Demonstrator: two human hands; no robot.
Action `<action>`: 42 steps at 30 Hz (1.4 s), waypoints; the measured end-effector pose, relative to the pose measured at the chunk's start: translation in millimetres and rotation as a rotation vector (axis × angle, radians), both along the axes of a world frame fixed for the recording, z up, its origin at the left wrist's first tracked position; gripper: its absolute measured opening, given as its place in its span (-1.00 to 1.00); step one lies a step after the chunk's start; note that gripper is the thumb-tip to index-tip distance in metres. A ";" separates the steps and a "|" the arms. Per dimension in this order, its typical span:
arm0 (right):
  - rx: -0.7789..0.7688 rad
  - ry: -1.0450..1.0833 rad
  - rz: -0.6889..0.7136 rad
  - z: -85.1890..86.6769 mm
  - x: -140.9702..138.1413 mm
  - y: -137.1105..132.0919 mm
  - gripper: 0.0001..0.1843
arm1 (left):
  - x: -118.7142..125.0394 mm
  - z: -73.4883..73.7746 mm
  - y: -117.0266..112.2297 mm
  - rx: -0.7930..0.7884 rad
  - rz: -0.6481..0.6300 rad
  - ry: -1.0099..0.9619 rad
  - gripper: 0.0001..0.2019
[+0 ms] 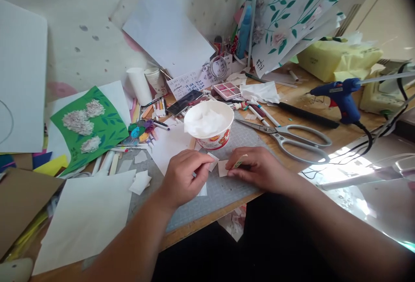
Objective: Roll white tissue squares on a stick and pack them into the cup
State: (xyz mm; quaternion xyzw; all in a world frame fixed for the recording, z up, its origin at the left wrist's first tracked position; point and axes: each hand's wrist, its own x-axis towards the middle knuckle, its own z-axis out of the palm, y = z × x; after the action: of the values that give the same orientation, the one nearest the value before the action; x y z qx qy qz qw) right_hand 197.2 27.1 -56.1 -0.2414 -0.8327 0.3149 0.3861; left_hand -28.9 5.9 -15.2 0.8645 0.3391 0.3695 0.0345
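My left hand (188,174) is closed above the grey cutting mat (181,213), its thumb and index finger pinched together. A small white paper piece (213,161) sticks out at these fingertips. Opposite it, my right hand (259,165) grips a small card piece with green print (240,161) between thumb and fingers. Another white paper piece (222,168) shows at the right fingertips. Just beyond both hands stands a paper bowl (215,140) with red print, and white tissue-like material (207,122) in it.
Large scissors (292,137) lie right of the bowl, a blue glue gun (340,94) behind them. Loose paper scraps (140,182) and a white sheet (87,213) are on the left. Green flower artwork (110,122), pens and paper cups (138,85) crowd the back.
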 end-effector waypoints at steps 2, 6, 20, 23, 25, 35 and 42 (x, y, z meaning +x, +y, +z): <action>-0.026 0.027 -0.028 -0.4 1.0 -0.4 -0.89 | -0.5 0.2 -0.2 -0.083 -0.001 -0.005 -0.87; -0.159 0.077 -0.153 0.3 0.2 -1.7 -0.82 | 0.1 -1.7 -4.0 -0.261 0.040 0.007 -0.88; 0.003 -0.059 -0.092 5.7 7.5 2.3 -0.86 | 4.8 -9.1 -2.8 -0.445 0.040 0.152 -0.88; 0.009 -0.060 -0.153 1.8 5.8 4.1 -0.85 | 4.9 -9.2 -2.7 -0.453 0.037 0.155 -0.89; 0.014 -0.035 -0.175 0.8 5.3 4.6 -0.84 | 4.6 -9.2 -2.7 -0.460 0.041 0.154 -0.89; 0.006 -0.095 -0.063 4.2 8.9 5.5 -0.81 | 4.4 -8.5 -3.1 -0.448 0.035 0.155 -0.87; -0.099 0.084 -0.214 6.4 4.2 3.1 -0.82 | 7.1 -7.0 -4.5 -0.495 0.057 0.081 -0.88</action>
State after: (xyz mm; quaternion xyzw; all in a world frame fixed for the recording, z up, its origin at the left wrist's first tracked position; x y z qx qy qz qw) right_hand 201.3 30.2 -49.7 -0.3343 -0.7688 0.3224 0.4396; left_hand -21.8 1.5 -22.2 0.8339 0.4447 0.2410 0.2209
